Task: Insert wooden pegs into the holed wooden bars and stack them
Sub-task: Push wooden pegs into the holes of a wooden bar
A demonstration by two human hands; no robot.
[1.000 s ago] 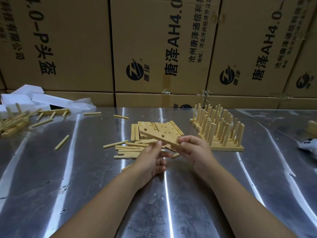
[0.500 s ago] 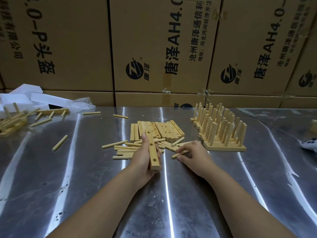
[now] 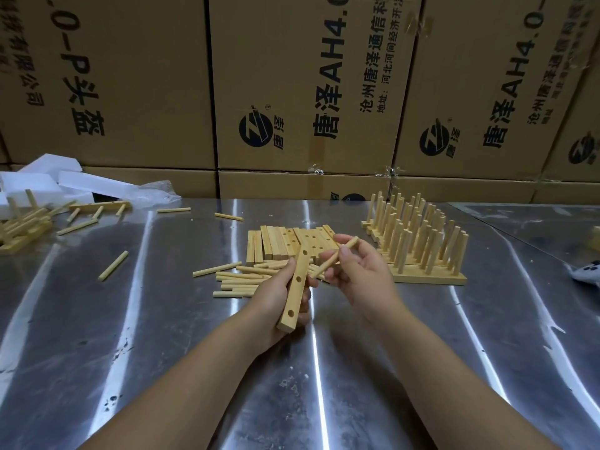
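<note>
One bar (image 3: 297, 287) in left hand (image 3: 271, 298); one peg (image 3: 352, 243) in right hand (image 3: 367, 280).

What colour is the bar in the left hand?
The bar is pale tan wood; head view.

The scene is seen from a single head-worn camera; the tabletop (image 3: 422, 368) is viewed closely, forward and downward.

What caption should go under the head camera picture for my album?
Left hand holds a holed wooden bar while the right hand pinches a peg near it, above the metal table.
</note>
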